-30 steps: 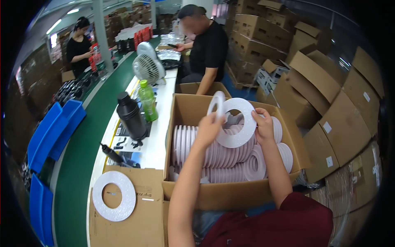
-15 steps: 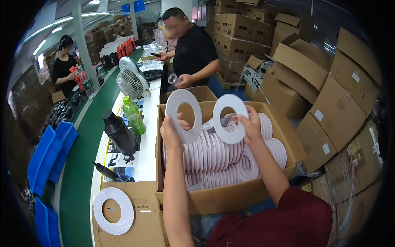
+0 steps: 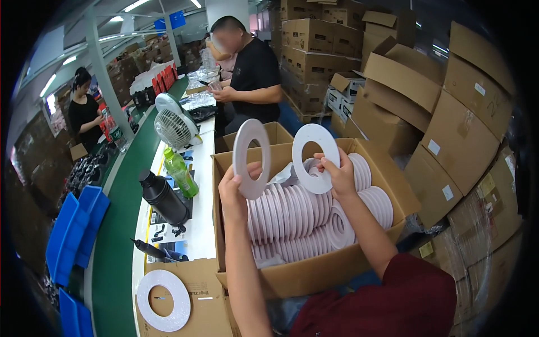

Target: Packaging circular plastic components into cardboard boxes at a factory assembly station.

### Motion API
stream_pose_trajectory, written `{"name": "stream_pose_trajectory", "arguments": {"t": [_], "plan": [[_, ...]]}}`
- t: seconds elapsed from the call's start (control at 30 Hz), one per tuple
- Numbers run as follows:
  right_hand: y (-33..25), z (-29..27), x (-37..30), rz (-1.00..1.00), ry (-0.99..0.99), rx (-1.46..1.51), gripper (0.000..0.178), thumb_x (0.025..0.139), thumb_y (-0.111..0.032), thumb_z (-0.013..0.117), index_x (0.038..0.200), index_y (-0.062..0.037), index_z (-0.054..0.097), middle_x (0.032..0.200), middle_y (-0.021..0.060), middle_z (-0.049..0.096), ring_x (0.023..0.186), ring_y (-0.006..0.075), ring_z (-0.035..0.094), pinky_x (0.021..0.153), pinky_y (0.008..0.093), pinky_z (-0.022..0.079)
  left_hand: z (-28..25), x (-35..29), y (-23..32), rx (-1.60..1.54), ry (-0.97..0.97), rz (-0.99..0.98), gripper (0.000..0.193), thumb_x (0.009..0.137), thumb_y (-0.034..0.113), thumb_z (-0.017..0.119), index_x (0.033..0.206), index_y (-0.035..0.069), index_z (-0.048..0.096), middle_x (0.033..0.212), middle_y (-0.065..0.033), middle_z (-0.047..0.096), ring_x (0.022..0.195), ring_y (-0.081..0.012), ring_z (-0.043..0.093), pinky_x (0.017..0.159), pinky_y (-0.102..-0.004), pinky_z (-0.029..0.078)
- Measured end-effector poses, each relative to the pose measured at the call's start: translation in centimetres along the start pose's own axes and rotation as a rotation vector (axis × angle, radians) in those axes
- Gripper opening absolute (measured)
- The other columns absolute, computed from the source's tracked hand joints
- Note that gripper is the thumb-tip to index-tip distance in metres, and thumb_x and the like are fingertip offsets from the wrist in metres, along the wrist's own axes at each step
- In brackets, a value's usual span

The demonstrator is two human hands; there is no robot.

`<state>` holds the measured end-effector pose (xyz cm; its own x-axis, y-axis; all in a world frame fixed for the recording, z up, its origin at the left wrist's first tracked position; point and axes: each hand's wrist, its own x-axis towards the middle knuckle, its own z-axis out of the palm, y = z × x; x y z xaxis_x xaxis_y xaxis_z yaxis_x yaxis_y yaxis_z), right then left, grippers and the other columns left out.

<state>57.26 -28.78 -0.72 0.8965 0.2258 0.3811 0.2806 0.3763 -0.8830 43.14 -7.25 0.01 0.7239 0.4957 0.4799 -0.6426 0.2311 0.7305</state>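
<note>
Over an open cardboard box [image 3: 314,276], each of my hands grips a flat white ring by its rim. My left hand [image 3: 236,188] is closed on the left white ring [image 3: 242,151], which is turned partly edge-on. The right white ring [image 3: 323,132] faces me more squarely, with my right hand [image 3: 338,173] closed on its right side. Below them, rows of stacked white rings [image 3: 289,210] fill the box, with plastic wrap between some. Another single white ring [image 3: 179,303] lies flat on a cardboard piece [image 3: 208,289] at the left.
Left of the box, a white table holds a black bottle [image 3: 163,196], a green bottle [image 3: 181,173], a dark pointed tool [image 3: 149,248] and a fan [image 3: 174,123]. Beyond runs a green conveyor [image 3: 118,241] with blue bins [image 3: 67,230]. Cartons [image 3: 460,129] stand right; a co-worker [image 3: 255,70] stands ahead.
The left ring has turned more edge-on, while the right ring has tilted slightly. Both stay in my hands. The view has shifted a little, and the co-worker ahead has brought both hands together.
</note>
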Motion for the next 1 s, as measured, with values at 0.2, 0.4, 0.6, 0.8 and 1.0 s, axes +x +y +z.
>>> {"name": "stream_pose_trajectory", "arguments": {"t": [0.2, 0.4, 0.6, 0.8, 1.0], "plan": [[0.3, 0.6, -0.6, -0.005, -0.12, -0.076, 0.039, 0.088, -0.003, 0.062, 0.126, 0.0022, 0.055, 0.102, 0.0109, 0.071, 0.075, 0.0097, 0.063, 0.071, 0.0259, 0.054, 0.6, 0.0, -0.5, 0.341, 0.115, -0.323, 0.04, 0.092, 0.032, 0.062, 0.106, -0.005, 0.065, 0.08, -0.0103, 0.068, 0.075, -0.0175, 0.065, 0.074, -0.0299, 0.051], [-0.8, 1.5, -1.4, -0.112, -0.126, -0.158, 0.04, 0.09, -0.005, 0.062, 0.127, 0.0038, 0.055, 0.104, 0.011, 0.071, 0.083, 0.0118, 0.066, 0.076, 0.0262, 0.055, 1.4, -0.3, 0.3, 0.312, 0.16, -0.086, 0.038, 0.09, 0.028, 0.068, 0.107, -0.007, 0.066, 0.08, -0.0081, 0.068, 0.073, -0.0147, 0.064, 0.073, -0.0294, 0.05], [-0.6, 1.7, -1.8, -0.137, -0.126, -0.194, 0.039, 0.091, -0.005, 0.06, 0.129, 0.0023, 0.056, 0.102, 0.0088, 0.071, 0.078, 0.0085, 0.062, 0.075, 0.025, 0.053, 1.1, -0.3, 0.5, 0.412, 0.109, -0.178, 0.038, 0.089, 0.024, 0.07, 0.11, -0.007, 0.065, 0.082, -0.008, 0.068, 0.073, -0.0127, 0.063, 0.072, -0.0284, 0.049], [-0.5, 1.8, -2.1, -0.16, -0.139, -0.275, 0.032, 0.093, -0.006, 0.057, 0.123, 0.0028, 0.061, 0.101, 0.0082, 0.071, 0.079, 0.0083, 0.061, 0.076, 0.0256, 0.053, 1.2, -0.6, 0.0, 0.298, 0.172, -0.147, 0.03, 0.089, 0.017, 0.069, 0.108, -0.006, 0.065, 0.075, -0.0058, 0.065, 0.068, -0.0122, 0.061, 0.067, -0.0267, 0.047], [-0.9, 1.6, -2.3, -0.234, -0.204, -0.412, 0.024, 0.092, -0.004, 0.057, 0.113, 0.0026, 0.067, 0.092, 0.008, 0.071, 0.076, 0.0103, 0.063, 0.074, 0.0274, 0.053, 1.0, -0.5, -0.2, 0.36, 0.198, -0.177, 0.024, 0.086, 0.013, 0.068, 0.103, -0.005, 0.066, 0.069, -0.005, 0.062, 0.064, -0.0116, 0.057, 0.062, -0.0261, 0.044]]}}
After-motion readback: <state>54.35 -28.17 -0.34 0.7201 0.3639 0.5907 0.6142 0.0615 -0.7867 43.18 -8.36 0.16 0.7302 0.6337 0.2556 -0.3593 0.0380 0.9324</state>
